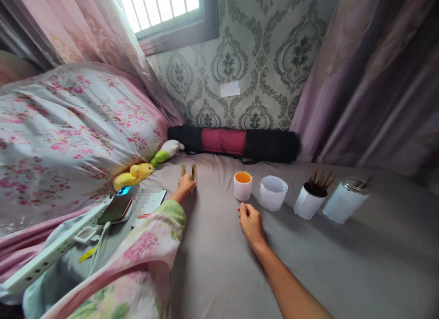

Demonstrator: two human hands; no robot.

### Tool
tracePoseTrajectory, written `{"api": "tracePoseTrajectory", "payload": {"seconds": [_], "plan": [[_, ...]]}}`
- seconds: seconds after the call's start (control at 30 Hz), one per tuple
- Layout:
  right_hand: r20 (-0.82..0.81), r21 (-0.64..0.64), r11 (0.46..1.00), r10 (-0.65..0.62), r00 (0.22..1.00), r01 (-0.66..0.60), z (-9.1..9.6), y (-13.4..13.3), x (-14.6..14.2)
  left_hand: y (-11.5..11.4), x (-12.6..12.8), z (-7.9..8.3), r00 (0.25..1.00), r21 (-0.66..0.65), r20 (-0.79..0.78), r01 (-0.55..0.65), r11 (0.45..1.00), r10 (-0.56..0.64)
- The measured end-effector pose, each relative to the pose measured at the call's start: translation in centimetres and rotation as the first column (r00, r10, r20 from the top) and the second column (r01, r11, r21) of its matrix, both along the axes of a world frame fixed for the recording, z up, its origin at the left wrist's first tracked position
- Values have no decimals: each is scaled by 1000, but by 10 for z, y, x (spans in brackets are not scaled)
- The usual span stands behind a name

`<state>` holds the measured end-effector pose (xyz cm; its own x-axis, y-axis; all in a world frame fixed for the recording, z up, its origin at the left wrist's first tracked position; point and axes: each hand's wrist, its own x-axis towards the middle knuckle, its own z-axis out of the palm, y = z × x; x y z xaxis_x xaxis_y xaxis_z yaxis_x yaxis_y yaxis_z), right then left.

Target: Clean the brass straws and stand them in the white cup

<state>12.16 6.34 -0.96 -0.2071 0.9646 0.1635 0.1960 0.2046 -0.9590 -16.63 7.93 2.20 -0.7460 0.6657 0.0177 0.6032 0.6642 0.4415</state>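
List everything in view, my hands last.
Cup: one, white, orange inside, centre
Tub: one, translucent white, right of cup
Canisters: two, white, far right
Thin sticks: many, brown, in canisters and left hand
Long bag: one, black-maroon, against wall
Plush toys: at least two, yellow, green-white, left
Phone: one, dark, left
Blurred screen: one, whitish, beside phone
Power strip: one, white, lower left
Charger: one, white, by strip
Small object: one, yellow, by charger
Floral cover: one, white-pink, left
Sheet: one, grey, underneath
Window: one, bright, barred, top
Curtains: several, pinkish, both sides
Paper: one, white, on wall
Left hand: one, floral sleeve, holding sticks
Right hand: one, bare forearm, near cup
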Motion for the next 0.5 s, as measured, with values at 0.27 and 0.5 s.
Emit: {"api": "tracePoseTrajectory", "payload": {"seconds": [0.27,0.5], "plan": [[17,-11,1000,5,1000,-5,-1,1,-1,2,3,-6,999,11,19,-29,1000,29],[36,-9,1000,11,999,-10,0,0,-1,4,3,-6,997,39,47,-57,998,55]]}}
